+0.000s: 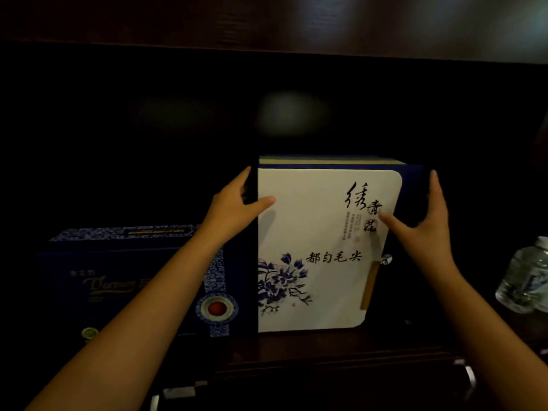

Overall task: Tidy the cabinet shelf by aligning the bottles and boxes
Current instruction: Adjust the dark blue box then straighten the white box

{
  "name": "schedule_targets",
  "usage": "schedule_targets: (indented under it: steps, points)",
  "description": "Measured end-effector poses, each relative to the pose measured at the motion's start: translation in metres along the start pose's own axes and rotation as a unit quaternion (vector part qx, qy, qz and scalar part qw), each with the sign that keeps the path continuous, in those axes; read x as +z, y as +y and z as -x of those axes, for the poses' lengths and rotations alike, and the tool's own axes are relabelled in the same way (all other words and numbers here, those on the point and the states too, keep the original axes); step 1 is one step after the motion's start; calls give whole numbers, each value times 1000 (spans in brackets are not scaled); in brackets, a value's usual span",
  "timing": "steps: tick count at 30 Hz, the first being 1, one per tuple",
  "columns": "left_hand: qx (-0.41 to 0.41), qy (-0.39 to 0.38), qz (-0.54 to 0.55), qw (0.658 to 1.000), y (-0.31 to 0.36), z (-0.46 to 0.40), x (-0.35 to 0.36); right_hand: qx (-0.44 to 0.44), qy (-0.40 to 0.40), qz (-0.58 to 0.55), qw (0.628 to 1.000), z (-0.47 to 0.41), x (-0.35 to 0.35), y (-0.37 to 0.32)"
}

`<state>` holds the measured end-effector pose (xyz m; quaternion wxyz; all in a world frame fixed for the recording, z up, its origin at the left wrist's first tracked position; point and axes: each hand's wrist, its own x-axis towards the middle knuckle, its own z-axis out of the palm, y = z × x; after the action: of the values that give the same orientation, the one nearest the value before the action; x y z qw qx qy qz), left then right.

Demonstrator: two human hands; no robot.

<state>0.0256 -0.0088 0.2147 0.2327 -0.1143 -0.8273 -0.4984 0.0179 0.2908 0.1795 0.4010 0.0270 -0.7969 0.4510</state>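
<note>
1. White box (pixel 314 250) stood upright on the dark shelf (pixel 296 348), middle of the view, front face toward the camera: black calligraphy upper right, blue flowers lower left, dark blue spine and edges.
2. Left hand (pixel 234 207) held the box's upper left edge; thumb lay on the white face, fingers wrapped behind the spine. Grip pinched the box.
3. Right hand (pixel 424 223) clasped the upper right edge; thumb on the face near the calligraphy, fingers up along the dark side. Grip pinched the box too.
4. Blue box (pixel 133 280) stood just left of the white one, apparently touching it, partly behind the left forearm.
5. Clear bottle (pixel 525 280) stood at far right, well apart from the white box.
</note>
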Motion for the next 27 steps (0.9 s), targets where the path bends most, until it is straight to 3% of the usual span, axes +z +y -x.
schedule_targets:
  steps: [3, 10, 27]
  points:
    - [2, 2, -18, 1000, -1, -3, 16, 74, -104, -122, 984, -14, 6, 19]
    - [-8, 64, -3, 998, -7, 3, 31, 116, -168, -163, 965, -21, 19, 52]
    - [-1, 82, -34, 996, -11, 5, 23, 93, -161, -145, 972, -19, 35, 49]
